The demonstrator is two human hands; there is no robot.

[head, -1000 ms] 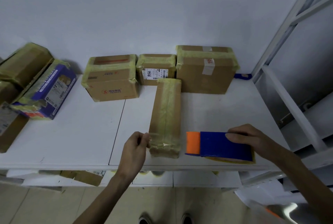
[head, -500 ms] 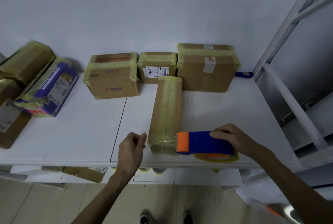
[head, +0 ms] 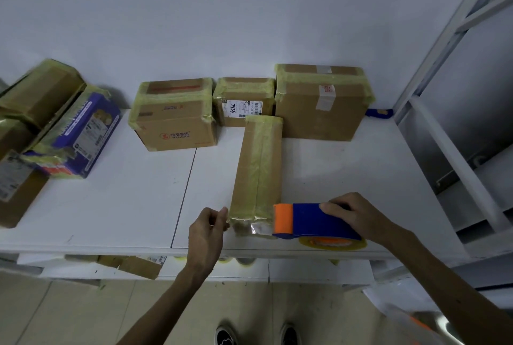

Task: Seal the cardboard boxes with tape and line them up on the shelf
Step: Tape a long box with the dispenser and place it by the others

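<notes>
The medium brown cardboard box (head: 175, 120) taped in yellow carries an orange logo with the characters 恒安集团 over "HENGAN" on its front. The white shipping label (head: 241, 108) on the small brown cardboard box (head: 244, 92) bears a handwritten "7936", turned sideways. The print on the purple carton (head: 83, 133) is too small to read.

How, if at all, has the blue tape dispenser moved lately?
Yes: the right hand slid the tape dispenser left; its orange end now meets the near end of the long box.
</notes>
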